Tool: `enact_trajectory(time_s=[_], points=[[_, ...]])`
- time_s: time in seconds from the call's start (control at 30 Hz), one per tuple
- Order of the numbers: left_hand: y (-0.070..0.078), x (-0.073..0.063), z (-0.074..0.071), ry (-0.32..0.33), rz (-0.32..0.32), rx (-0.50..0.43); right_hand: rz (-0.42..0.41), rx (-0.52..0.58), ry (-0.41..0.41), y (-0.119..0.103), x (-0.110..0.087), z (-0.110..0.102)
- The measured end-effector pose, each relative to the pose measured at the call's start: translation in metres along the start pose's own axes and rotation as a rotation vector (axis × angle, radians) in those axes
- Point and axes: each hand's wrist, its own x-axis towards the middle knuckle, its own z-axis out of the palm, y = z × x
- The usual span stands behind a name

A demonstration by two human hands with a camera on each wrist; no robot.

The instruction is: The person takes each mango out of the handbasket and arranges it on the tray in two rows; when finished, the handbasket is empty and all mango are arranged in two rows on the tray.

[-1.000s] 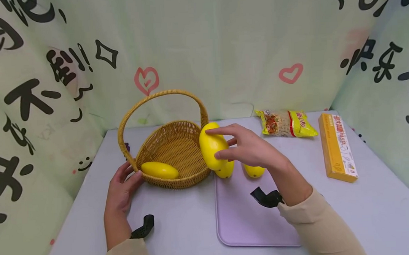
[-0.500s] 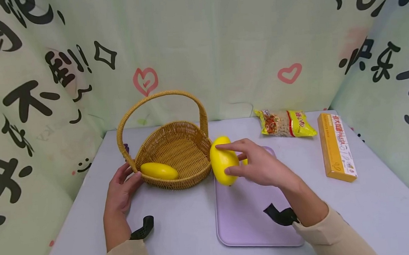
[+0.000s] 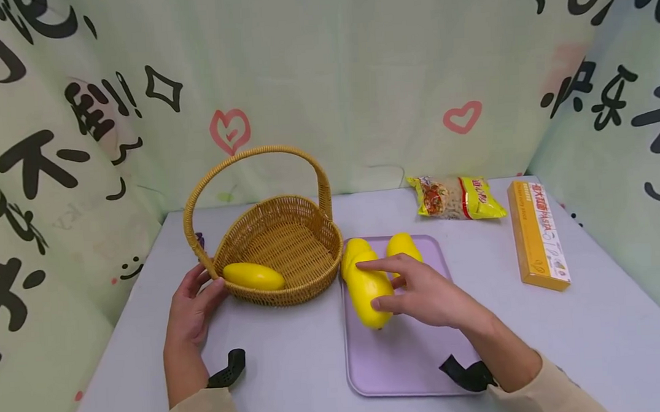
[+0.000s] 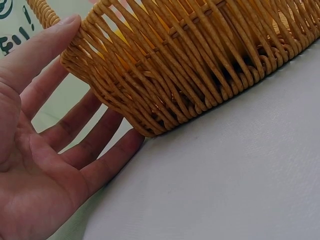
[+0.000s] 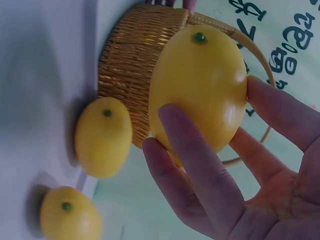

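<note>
My right hand [image 3: 425, 293] holds a yellow mango [image 3: 367, 293] by its sides, thumb and fingertips around it, above the lilac tray [image 3: 405, 362]. In the right wrist view, the small green stem spot shows on the held mango [image 5: 197, 85]. Two more mangoes lie on the tray's far part, one [image 3: 352, 252] partly behind the held one, the other [image 3: 402, 246] to its right. My left hand [image 3: 193, 309] grips the left end of the wicker basket [image 3: 303, 293], thumb at the rim near the handle's base, fingers along the outer wall. Inside the basket lies another mango [image 3: 254, 276].
A yellow snack packet [image 3: 455, 198] lies at the back of the white table [image 3: 282, 368]. To its right is an orange pasta box [image 3: 538, 237]. The basket's tall arched handle [image 3: 272, 150] rises over its opening. Printed curtains enclose the back and sides.
My right hand has carried the mango from beside the basket's right rim toward me and slightly right, lower over the tray. My left hand stays on the basket.
</note>
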Motion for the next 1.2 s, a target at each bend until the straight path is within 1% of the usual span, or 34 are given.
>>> enact_trajectory(time_s=[0.17,0.4,0.63,0.87,1.03,1.2], points=[[0.000,0.000,-0.001,0.008,0.009,0.000,0.009,-0.024,-0.033,0.009,-0.002,0.011],[-0.001,0.001,0.001,0.005,0.010,-0.018,-0.013,-0.046,-0.086,0.015,-0.004,0.026],[0.000,0.001,0.001,0.015,0.003,-0.015,0.017,-0.068,-0.132,0.019,-0.002,0.034],[-0.003,0.002,0.001,0.011,0.006,-0.026,0.066,-0.063,-0.146,0.022,0.001,0.041],[-0.003,0.001,0.002,0.014,0.007,-0.027,0.064,-0.073,-0.136,0.024,0.002,0.042],[-0.002,0.001,0.001,0.012,0.008,-0.025,0.092,-0.068,-0.119,0.024,0.002,0.044]])
